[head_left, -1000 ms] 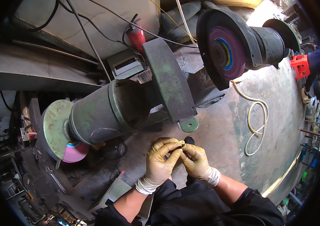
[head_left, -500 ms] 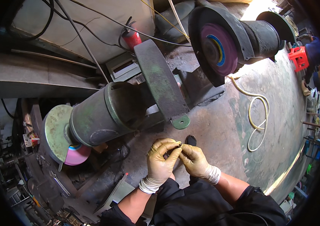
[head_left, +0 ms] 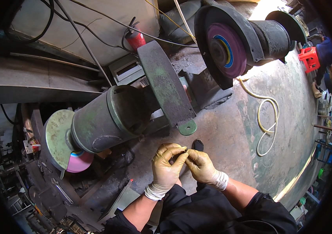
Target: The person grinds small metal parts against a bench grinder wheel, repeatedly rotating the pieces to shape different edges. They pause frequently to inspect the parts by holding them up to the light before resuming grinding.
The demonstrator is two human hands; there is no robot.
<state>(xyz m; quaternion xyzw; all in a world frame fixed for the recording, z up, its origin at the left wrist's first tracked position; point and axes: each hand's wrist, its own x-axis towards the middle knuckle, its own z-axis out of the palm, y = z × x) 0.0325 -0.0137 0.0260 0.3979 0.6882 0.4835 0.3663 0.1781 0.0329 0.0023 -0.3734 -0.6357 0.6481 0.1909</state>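
Nearer than the grinder [head_left: 95,121], the left hand [head_left: 166,167] and right hand [head_left: 202,166] pinch a small dark piece [head_left: 186,150] between fingertips. Apparent step: two-handed handling; the next move calls for steady pinching.

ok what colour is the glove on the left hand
A dull yellow glove with a whitish cuff; head view shows it best.

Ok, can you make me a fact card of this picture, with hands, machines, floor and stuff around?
Left hand: gloved left hand, pinching a small dark piece, too small to name
Right hand: gloved right hand, fingertips at the same piece
Near machine: green grinder, pink wheel partly covered
Far machine: dark grinder, purplish wheel
Floor: looped pale hose
Around: red fire extinguisher, red stool, wrench
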